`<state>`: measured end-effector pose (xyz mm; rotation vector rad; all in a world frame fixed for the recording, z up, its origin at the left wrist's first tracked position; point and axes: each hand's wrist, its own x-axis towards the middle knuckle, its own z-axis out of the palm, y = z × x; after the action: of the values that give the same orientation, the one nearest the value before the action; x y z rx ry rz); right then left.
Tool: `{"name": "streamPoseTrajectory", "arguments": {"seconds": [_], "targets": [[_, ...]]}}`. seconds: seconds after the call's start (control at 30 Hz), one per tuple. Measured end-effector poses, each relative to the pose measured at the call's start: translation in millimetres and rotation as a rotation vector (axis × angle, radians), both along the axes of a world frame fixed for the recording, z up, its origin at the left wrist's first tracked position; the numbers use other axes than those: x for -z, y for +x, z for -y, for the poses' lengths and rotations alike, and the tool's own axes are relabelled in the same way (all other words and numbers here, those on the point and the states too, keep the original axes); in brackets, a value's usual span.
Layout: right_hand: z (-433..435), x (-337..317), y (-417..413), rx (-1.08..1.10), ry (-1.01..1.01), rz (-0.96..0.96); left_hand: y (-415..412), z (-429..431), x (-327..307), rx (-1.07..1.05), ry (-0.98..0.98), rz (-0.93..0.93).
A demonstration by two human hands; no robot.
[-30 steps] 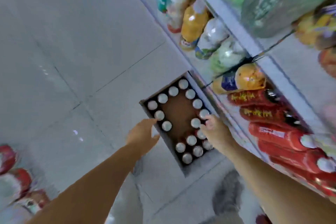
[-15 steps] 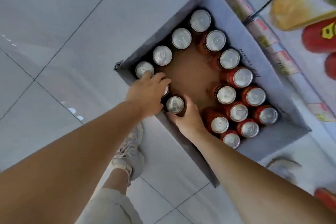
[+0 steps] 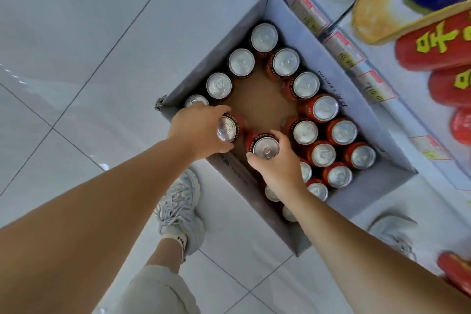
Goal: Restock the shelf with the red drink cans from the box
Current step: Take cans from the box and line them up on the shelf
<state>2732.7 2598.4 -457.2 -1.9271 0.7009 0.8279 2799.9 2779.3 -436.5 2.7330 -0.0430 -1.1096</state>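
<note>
An open grey cardboard box [image 3: 341, 99] sits on the floor against the shelf, holding several red drink cans with silver tops around a bare brown middle. My left hand [image 3: 196, 130] is closed around one red can [image 3: 226, 129] near the box's left wall, raised a little. My right hand [image 3: 277, 168] grips another red can [image 3: 265, 148] beside it, also lifted above the box floor. More cans [image 3: 323, 155] stand packed to the right of my right hand. The shelf [image 3: 362, 74] runs along the right with red cans [image 3: 433, 43] lying on it.
White tiled floor lies left of the box. My left shoe [image 3: 181, 211] stands by the box's near wall, my right shoe [image 3: 392, 229] near the shelf base. Price labels [image 3: 344, 53] line the shelf edge. A yellow and blue bottle [image 3: 397, 7] lies above the red cans.
Both hands have closed on cans and raised them slightly from the box. The view has dropped closer to the box since a second ago.
</note>
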Motion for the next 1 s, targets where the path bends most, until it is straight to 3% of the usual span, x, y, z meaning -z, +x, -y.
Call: {"name": "streamPoseTrajectory", "arguments": {"seconds": [0.17, 0.37, 0.7, 0.8, 1.0], "targets": [[39.9, -122.0, 21.9, -0.04, -0.045, 0.101, 1.0, 11.3, -105.7, -0.266, -0.306, 0.008], [77.6, -338.4, 56.0, -0.04, -0.047, 0.304, 16.2, 46.6, -306.8, -0.425, -0.501, 0.205], [133.2, -719.4, 46.9, -0.053, -0.094, 0.719, 40.0, 83.0, -672.3, -0.174, -0.738, 0.544], [152.8, -801.0, 27.7, -0.005, -0.075, 0.824, 38.6, 103.1, -760.1, -0.094, -0.881, 0.682], [198.2, -907.4, 1.7, 0.157, -0.272, 1.09, 39.7, 152.6, -882.3, 0.017, -1.027, 0.938]]}}
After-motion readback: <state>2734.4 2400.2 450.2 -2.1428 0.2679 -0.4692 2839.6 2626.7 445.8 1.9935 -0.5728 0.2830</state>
